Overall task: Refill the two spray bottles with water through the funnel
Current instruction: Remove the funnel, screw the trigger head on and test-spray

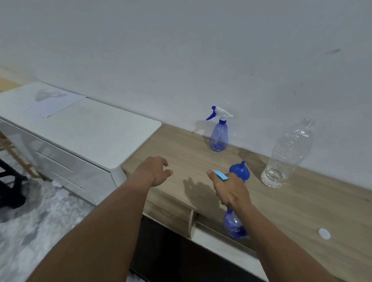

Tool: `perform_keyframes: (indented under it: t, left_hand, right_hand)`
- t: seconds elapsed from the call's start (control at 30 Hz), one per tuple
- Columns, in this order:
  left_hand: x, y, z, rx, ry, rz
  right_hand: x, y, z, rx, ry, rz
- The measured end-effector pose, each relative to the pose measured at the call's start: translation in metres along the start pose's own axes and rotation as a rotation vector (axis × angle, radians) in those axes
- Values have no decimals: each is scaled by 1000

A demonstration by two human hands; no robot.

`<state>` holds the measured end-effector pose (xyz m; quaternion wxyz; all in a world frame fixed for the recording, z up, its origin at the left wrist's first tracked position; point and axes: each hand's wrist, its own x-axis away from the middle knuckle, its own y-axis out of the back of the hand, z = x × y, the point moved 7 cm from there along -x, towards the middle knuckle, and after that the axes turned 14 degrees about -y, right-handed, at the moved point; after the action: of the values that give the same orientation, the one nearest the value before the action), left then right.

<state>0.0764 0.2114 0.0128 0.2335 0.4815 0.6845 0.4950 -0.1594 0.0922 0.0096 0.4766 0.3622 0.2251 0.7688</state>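
A person is working at a pale wood-grain worktop point(181, 145) set against a matte white wall. The hands are held apart. The right hand point(230, 189) is gripping the neck of a translucent blue spray bottle point(233, 225), its fingers curled tight round it. The bulb-shaped body is hanging below the fist at the worktop's front edge, and a light blue plastic piece point(220, 175) is sticking out above the thumb. The left hand point(154, 172) is hovering over the worktop's left end, fingers loosely curled and holding nothing.

Just behind the right hand, a glossy blue funnel point(240, 171) is sitting upside down on its wide mouth, spout pointing up. A second spray bottle point(218, 136), pear-shaped, with a white and blue trigger head, is standing upright at the back edge by the wall. To the right, a ribbed clear plastic water bottle point(287, 156) is standing uncapped, and a round white cap point(324, 233) is lying flat near the front edge.

Beyond the left end, a smooth white cabinet point(93, 129) with rounded corners is carrying a sheet of paper point(54, 103).
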Motion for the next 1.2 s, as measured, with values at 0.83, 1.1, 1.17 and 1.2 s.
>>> perform_keyframes:
  t: [0.83, 1.1, 1.17, 1.2]
  left_hand:
    - [0, 3, -8, -5, 30, -24]
    - [3, 3, -7, -7, 55, -28]
    - [3, 4, -10, -17, 52, -33]
    - [2, 4, -11, -16, 51, -35]
  right_hand:
    - [-4, 8, 1, 1, 22, 53]
    - [-4, 12, 6, -46, 64, 52]
    - [-6, 11, 8, -28, 62, 67]
    - [-8, 11, 7, -20, 55, 64]
